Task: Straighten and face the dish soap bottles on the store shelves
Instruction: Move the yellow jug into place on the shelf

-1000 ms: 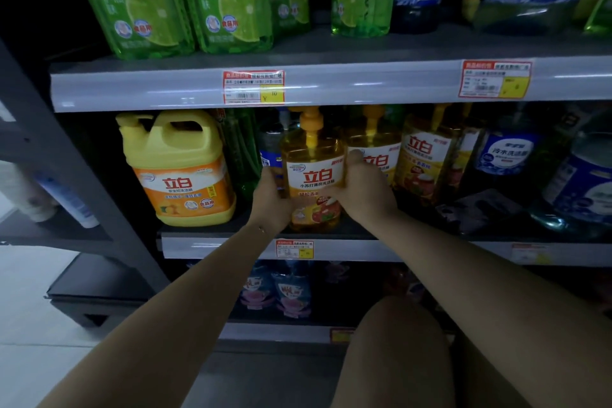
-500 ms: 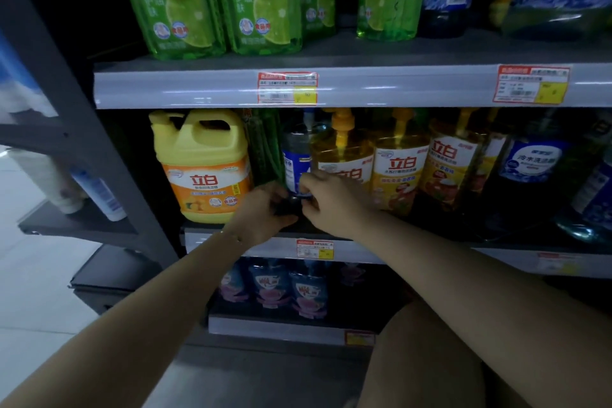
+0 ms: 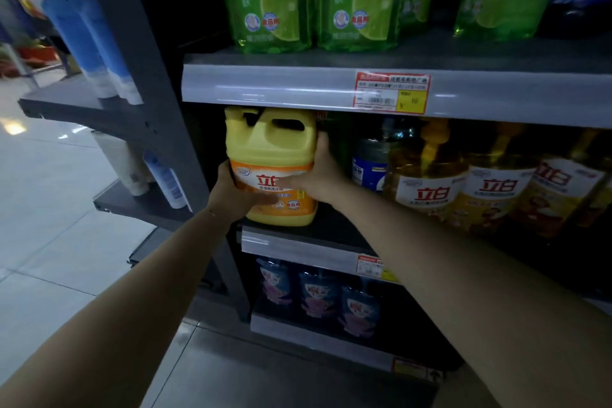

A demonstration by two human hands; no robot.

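Note:
A yellow dish soap jug (image 3: 270, 146) with an orange label stands at the left end of the middle shelf (image 3: 298, 247). My left hand (image 3: 231, 199) grips its lower left side. On the jug's right side my right hand (image 3: 319, 172) presses, thumb across the label. To the right stand amber pump bottles (image 3: 427, 182) with white and red labels and a blue-labelled bottle (image 3: 369, 162) behind them.
Green refill pouches (image 3: 271, 0) fill the upper shelf. Dark blue pouches (image 3: 318, 291) line the bottom shelf. A grey upright post (image 3: 145, 103) borders the bay on the left, with white and blue tubes (image 3: 99, 50) on the side rack. Tiled floor lies at the left.
Both hands left the amber pump bottle and moved left onto the yellow jug. The view shifted left and closer to the shelf.

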